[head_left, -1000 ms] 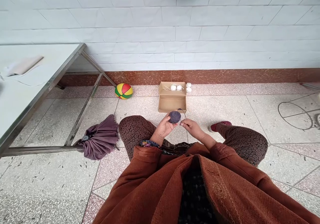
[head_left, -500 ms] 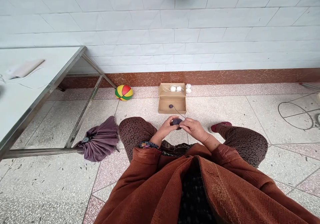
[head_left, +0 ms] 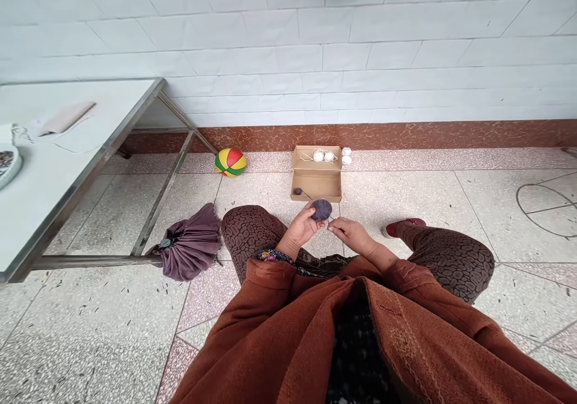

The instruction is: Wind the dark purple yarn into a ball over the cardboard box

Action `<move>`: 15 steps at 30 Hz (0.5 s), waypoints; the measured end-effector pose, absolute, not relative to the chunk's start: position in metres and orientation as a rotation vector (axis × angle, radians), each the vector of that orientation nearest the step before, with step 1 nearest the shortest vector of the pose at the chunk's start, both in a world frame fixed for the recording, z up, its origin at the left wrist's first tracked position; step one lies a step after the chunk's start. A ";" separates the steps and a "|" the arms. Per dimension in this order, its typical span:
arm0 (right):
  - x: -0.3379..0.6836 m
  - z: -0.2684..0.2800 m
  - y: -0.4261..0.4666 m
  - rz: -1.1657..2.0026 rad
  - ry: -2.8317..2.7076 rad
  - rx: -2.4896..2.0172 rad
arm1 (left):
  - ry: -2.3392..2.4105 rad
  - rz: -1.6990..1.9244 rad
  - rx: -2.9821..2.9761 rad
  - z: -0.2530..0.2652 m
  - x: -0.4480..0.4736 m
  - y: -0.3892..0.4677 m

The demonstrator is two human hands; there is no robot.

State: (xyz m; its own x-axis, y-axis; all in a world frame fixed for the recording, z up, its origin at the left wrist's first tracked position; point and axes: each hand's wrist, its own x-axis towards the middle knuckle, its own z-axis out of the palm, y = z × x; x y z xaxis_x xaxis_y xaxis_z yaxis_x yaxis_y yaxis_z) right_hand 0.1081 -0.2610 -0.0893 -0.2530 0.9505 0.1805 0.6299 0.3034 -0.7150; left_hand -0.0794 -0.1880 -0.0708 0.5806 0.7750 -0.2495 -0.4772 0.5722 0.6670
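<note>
My left hand (head_left: 304,225) grips a dark purple ball of yarn (head_left: 321,210) between thumb and fingers, above the floor in front of my lap. Just to its right, my right hand (head_left: 350,234) pinches the yarn strand close to the underside of the ball. A smaller purple yarn ball (head_left: 298,191) lies at the left end of the open cardboard box (head_left: 318,183). A thin dark strand runs from it up to the ball in my left hand. White yarn balls (head_left: 323,156) with loose ends rest in the box's lid part.
More white balls (head_left: 346,156) sit right of the box by the wall. A striped ball (head_left: 231,162) and a folded purple umbrella (head_left: 192,243) are near the metal-framed table (head_left: 112,115) on the left. At far right stands a wire ring frame (head_left: 550,210).
The held ball has turned and shows more fully, with my right hand now lower beside it. The small ball has shifted left inside the box. My view has swung slightly left.
</note>
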 end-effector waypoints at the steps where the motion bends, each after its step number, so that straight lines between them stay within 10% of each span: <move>1: 0.107 -0.087 -0.262 0.680 -2.044 -1.369 | 0.623 0.796 0.612 -0.073 -0.079 -0.187; 15: 0.127 -0.071 -0.250 0.598 -1.804 -1.399 | 0.455 0.414 0.865 -0.064 -0.084 -0.196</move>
